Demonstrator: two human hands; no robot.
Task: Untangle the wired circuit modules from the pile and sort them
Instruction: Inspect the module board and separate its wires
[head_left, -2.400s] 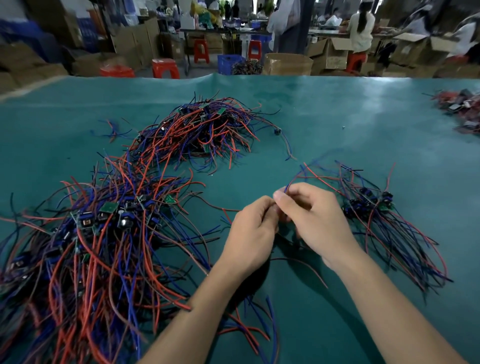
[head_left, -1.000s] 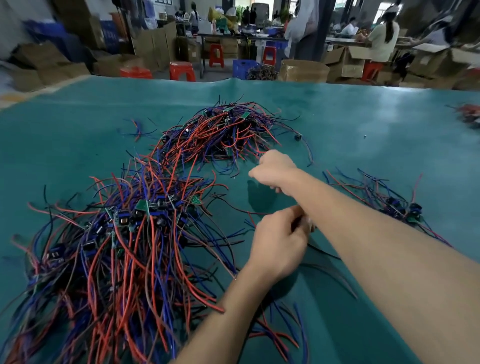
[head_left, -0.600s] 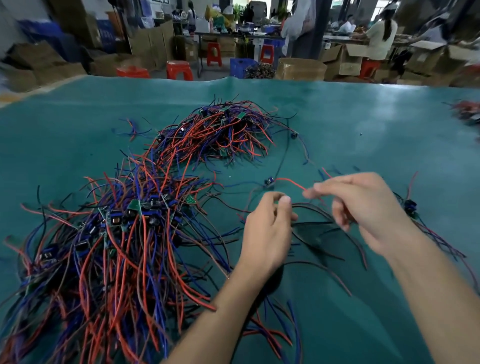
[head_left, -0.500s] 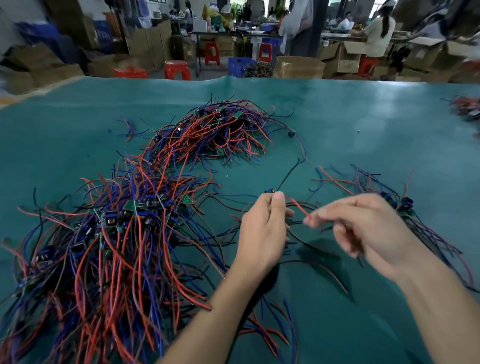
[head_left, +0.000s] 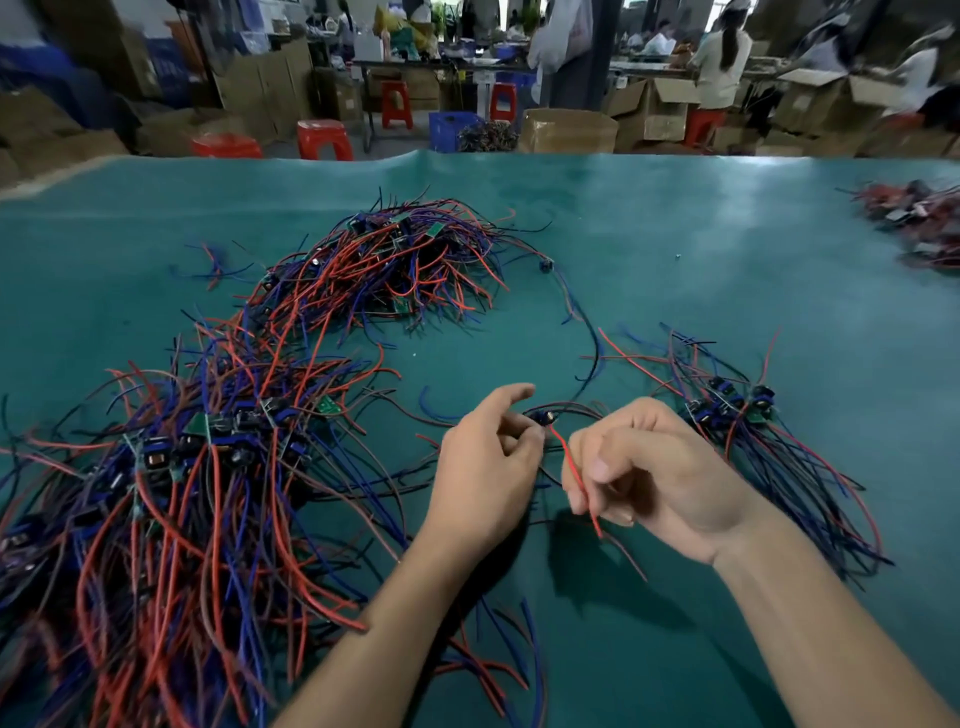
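Bare teal table mat (head_left: 675, 270): open far right. Obstacles: tangled red-blue wire pile (head_left: 171, 493) left; sorted wired-module bundle (head_left: 748, 431) near right.

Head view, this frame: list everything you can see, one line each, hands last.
table: one, teal cover, fills the view.
big wire pile: one, red, blue and dark wires with small green boards, near left.
far wire pile: one, same colours, centre beyond the hands.
sorted bundle: one, modules side by side, wires trailing nearer, right of the hands.
edge heap: one, reddish, blurred, far right.
held module: one, dark, between the hands.
red wire: one, runs from the module through the right fingers.
stools: several, red, background.
cardboard boxes: many, brown, background.
left hand: grips the module.
right hand: pinches the red wire.
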